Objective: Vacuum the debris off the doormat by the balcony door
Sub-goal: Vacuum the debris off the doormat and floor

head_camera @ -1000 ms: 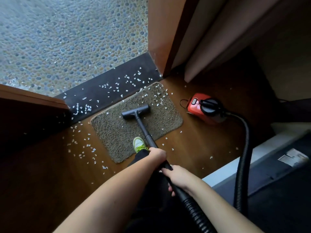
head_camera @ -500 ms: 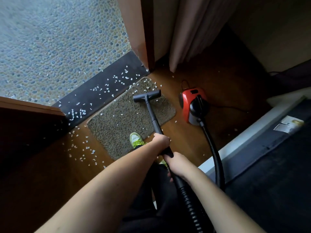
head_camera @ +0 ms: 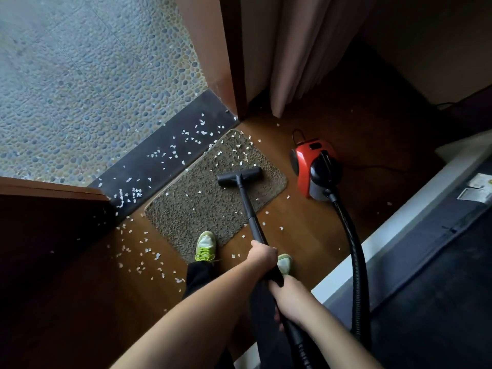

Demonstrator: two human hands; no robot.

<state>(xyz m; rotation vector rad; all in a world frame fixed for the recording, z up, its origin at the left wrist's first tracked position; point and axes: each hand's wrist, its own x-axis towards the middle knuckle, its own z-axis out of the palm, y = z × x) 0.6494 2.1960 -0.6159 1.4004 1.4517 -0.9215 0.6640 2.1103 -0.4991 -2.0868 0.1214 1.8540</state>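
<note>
While the floor head [head_camera: 238, 179] is sitting flat on the doormat [head_camera: 202, 206], toward the mat's end nearest the red vacuum body [head_camera: 312, 169], the person is working with both hands on the wand [head_camera: 249, 209]. The mat is lying along the dark door threshold [head_camera: 159, 158], and white debris [head_camera: 234, 153] is showing thickest on the mat's corner by the door frame, just beyond the head, so that looks like the patch being aimed at. The left hand [head_camera: 263, 255] is gripping the wand lower down, fingers wrapping round the tube, likely steering. The right hand [head_camera: 288, 294] is clutching the handle end nearer the body, where the ribbed hose [head_camera: 354, 251] is looping off to the canister; its fingers are curling under and mostly hiding, so exactly how they lie I cannot tell. Both arms are reaching forward and down, nearly straight. One green-laced shoe [head_camera: 205, 246] is planting on the mat's near edge, probably pinning it against the suction. More flakes are lying on the threshold and the wood floor beside the mat.
</note>
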